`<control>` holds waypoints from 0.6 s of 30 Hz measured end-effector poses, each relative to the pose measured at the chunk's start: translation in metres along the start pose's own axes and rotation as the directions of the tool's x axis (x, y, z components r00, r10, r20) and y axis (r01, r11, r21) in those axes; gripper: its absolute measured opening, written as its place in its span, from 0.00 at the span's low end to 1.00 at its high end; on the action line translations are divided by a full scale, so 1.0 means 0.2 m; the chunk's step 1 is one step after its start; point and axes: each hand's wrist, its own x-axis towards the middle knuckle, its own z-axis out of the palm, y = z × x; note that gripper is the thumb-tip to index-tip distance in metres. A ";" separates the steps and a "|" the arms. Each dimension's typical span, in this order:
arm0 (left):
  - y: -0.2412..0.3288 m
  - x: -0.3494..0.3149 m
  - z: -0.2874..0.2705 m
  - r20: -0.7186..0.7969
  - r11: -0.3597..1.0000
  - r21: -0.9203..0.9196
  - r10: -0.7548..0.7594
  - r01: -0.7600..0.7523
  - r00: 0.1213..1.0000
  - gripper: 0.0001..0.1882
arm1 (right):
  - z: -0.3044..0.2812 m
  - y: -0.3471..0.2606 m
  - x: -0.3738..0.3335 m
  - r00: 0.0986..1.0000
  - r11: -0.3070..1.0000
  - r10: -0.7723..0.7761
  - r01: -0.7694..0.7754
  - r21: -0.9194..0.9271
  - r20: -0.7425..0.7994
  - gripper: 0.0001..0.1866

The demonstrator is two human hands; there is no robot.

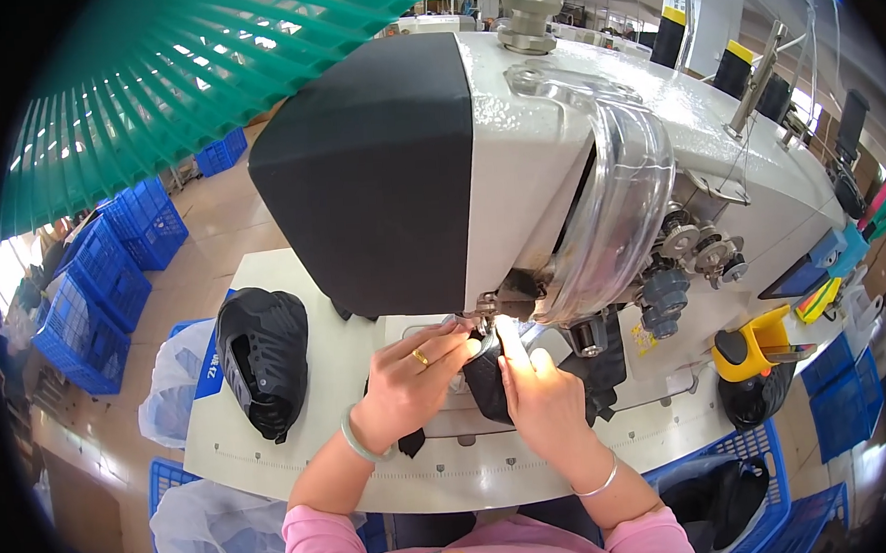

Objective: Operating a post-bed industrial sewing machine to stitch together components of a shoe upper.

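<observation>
A black shoe upper [486,386] lies under the presser foot [486,309] of a large white and black sewing machine [378,180]. My left hand [408,380], with a gold ring, pinches the upper's edge from the left, its fingertips close beside the foot. From the right, my right hand [547,396] grips the same upper, the index finger stretched along it toward the needle area. The needle and part of the upper are hidden by the fingers and machine head. More black material [608,363] lies right of my right hand.
A dark grey shoe upper [263,361] rests on the left of the pale worktable [349,482]. At the right stand a yellow holder [757,345] and another dark shoe piece [755,397]. Blue crates [80,331] line the left floor; a green slatted cover [183,90] hangs overhead.
</observation>
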 end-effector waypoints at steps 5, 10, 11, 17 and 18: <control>-0.03 0.00 -0.01 0.015 1.000 0.013 0.026 -0.026 1.000 0.12 | -0.02 0.01 0.04 0.997 0.999 0.000 0.003 -0.037 0.080 0.20; -0.02 0.02 0.02 0.030 0.990 0.102 0.094 -0.097 0.995 0.12 | -0.02 0.13 0.09 0.994 0.995 -0.094 0.095 0.019 -0.052 0.12; -0.01 0.02 0.02 0.032 0.980 0.151 0.129 -0.132 0.991 0.11 | -0.04 0.13 0.10 0.994 0.995 -0.101 0.101 0.002 -0.050 0.12; -0.01 0.01 0.01 0.054 0.960 0.218 0.165 -0.173 0.985 0.09 | -0.07 0.18 0.17 0.987 0.988 -0.132 0.124 0.093 0.094 0.10; 0.00 0.02 0.01 0.053 0.961 0.215 0.163 -0.171 0.985 0.09 | -0.07 0.18 0.17 0.989 0.990 -0.089 0.075 0.116 0.120 0.11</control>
